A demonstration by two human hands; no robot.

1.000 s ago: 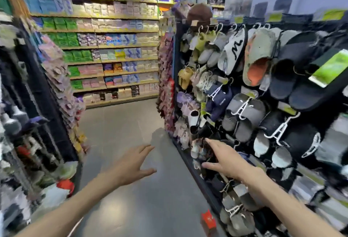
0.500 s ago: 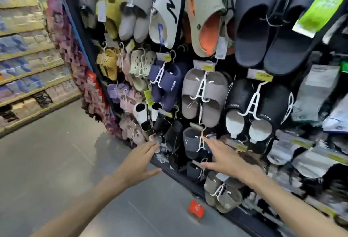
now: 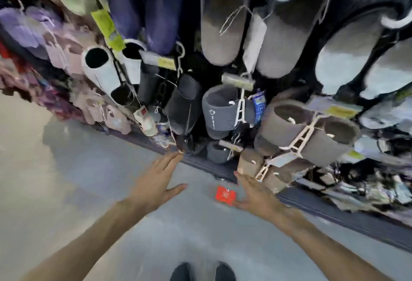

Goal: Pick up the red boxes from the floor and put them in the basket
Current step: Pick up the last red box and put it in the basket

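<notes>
We are bent over a grey shop floor (image 3: 66,191) with a tall slipper rack (image 3: 245,57) filling the upper frame, its pairs hung on white plastic hangers, the lowest grey slippers (image 3: 307,133) hanging close over the dark base rail (image 3: 334,216). Biggest risk, we judge: our right forearm and wrist sit just beside those low-hanging pairs, so a careless reach could knock a hanger loose and drop slippers onto the floor near the target. Next, our own shoes (image 3: 202,271) are at the bottom edge and we are leaning far forward, so balance could go and push us into the rack. No basket in view, so the carry afterwards means turning to find it, and a loose hold could drop the box on the way. Our left hand (image 3: 156,182) is spread flat, fingers extended, holding nothing, hovering above the floor near the rail, well left of the target. Our right hand (image 3: 256,193) is also spread with nothing in it, thumb side just beside the red box (image 3: 225,195); we cannot tell if it is touching. The red box lies flat on the floor between our hands, close to the rail. It looks thin and lies flat, so fingertips may slide over it or nudge it under the rail instead of lifting an edge. The frame is motion-blurred, so fine contact is unclear.
</notes>
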